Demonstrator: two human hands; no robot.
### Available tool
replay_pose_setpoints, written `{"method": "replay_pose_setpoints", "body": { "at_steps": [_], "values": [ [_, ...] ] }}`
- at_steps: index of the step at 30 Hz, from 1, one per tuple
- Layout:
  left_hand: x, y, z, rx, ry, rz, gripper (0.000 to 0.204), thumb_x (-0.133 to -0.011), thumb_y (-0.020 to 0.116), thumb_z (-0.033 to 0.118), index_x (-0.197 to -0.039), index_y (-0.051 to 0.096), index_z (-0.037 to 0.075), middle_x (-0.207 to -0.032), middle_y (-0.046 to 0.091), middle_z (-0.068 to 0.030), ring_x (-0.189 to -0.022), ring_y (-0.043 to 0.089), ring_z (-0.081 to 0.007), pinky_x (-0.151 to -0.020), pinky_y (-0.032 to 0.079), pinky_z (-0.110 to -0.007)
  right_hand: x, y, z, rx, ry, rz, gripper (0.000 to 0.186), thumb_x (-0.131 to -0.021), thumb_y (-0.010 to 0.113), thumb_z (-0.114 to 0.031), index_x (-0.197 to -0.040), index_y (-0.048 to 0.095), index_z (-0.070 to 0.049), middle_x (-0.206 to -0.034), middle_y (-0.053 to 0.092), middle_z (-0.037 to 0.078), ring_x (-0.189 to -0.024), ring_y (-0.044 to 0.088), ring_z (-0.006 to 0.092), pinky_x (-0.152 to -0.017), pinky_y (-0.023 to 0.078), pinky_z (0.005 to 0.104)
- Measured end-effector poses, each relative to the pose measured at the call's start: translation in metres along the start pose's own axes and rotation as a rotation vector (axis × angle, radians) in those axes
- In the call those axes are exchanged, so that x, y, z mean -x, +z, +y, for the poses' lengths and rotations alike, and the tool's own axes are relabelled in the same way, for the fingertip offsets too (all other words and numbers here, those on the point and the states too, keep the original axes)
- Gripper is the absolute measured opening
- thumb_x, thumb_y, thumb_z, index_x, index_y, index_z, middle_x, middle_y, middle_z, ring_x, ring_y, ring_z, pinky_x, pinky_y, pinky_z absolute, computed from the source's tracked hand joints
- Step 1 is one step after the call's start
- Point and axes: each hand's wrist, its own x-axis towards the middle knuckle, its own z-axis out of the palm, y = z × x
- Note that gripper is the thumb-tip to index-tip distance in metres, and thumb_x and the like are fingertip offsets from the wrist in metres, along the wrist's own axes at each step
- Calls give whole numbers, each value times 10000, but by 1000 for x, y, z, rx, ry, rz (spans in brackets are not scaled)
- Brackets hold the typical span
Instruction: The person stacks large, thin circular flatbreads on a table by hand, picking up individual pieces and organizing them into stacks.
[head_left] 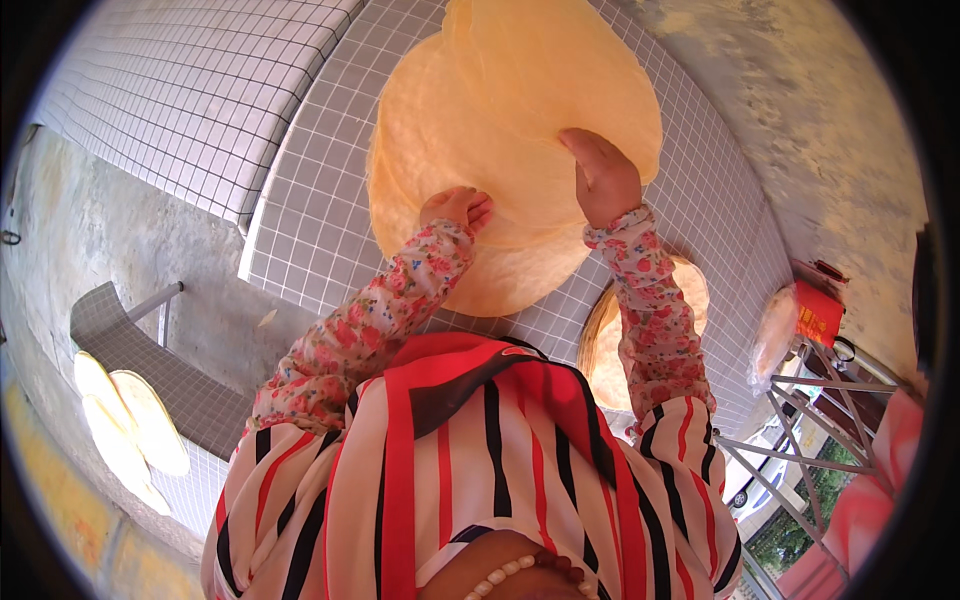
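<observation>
Large, thin, round yellow flatbreads point(500, 110) lie overlapping in a loose pile on a grey table with a white grid pattern point(320, 190). My left hand point(458, 207) is over the pile's near left part, its fingers curled and pinched at the edge of a top flatbread. Over the right part of the pile is my right hand point(605, 182), its fingers stretched out and its thumb side raised. It touches the top sheet and grips nothing visible. Beneath my right forearm, partly hidden, sits a smaller stack of round flatbreads point(606, 350).
A white grid-covered surface point(200, 100) adjoins the table at upper left. Several pale round flatbreads point(130, 420) lie on another surface at lower left. A red packet point(818, 315) and a clear plastic bag point(775, 335) sit at right, near a metal frame point(800, 430).
</observation>
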Motion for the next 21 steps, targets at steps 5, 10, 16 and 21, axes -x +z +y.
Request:
{"method": "replay_pose_setpoints", "body": {
  "at_steps": [5, 10, 16, 21],
  "values": [
    [-6, -1, 3, -248, -34, -50, 136, -825, 639, 143, -846, 568, 28, -717, 611, -85, -576, 584, -171, -484, 479, -280, 61, 70, 0, -26, 62, -134, 285, -768, 527, -8, -1042, 586, -58, -1069, 607, 114, -1005, 580, 307, -808, 506, 388],
    [-8, 3, 3, -442, 15, -40, 130, -823, 637, 146, -775, 571, 44, -673, 600, -75, -559, 579, -156, -466, 470, -265, 63, 71, -6, -22, 29, -112, 317, -764, 554, -33, -1081, 561, -39, -1080, 597, 142, -1023, 572, 321, -839, 496, 398],
    [23, 23, 7, -46, -68, -110, 108, -823, 609, 124, -848, 549, 38, -753, 599, -79, -643, 591, -148, -527, 487, -255, 65, 86, -12, 15, 8, -48, 331, -798, 585, -103, -1121, 543, -47, -1067, 600, 168, -1012, 573, 342, -837, 488, 411],
    [31, -34, 4, -226, -20, -15, 181, -857, 600, 156, -988, 553, 40, -921, 629, -86, -798, 623, -183, -662, 526, -300, -8, 13, 29, -136, 217, 111, 229, -900, 524, -144, -1105, 585, -60, -909, 636, 173, -825, 626, 330, -705, 495, 372]
  ]
}}
